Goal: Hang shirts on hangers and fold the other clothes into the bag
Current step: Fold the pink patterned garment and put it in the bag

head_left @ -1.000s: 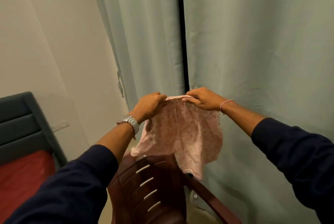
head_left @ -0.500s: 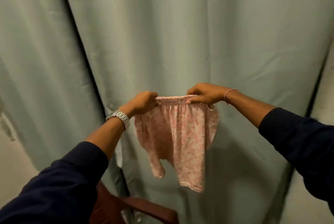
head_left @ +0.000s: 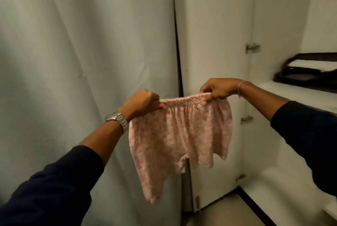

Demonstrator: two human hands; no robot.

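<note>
the left hand (head_left: 141, 102) and right hand (head_left: 217, 88) are each pinching an end of the waistband of one pair of pink shorts (head_left: 179, 134), hanging left of the white shelf (head_left: 295, 94). it is looking light, soft and floppy; the elastic waistband seems the surest hold. one dark bag (head_left: 310, 70) is sitting on the shelf.

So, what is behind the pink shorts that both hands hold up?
Behind the pink shorts hang a pale curtain and a white cupboard door. The cloth covers the strip where they meet.
</note>
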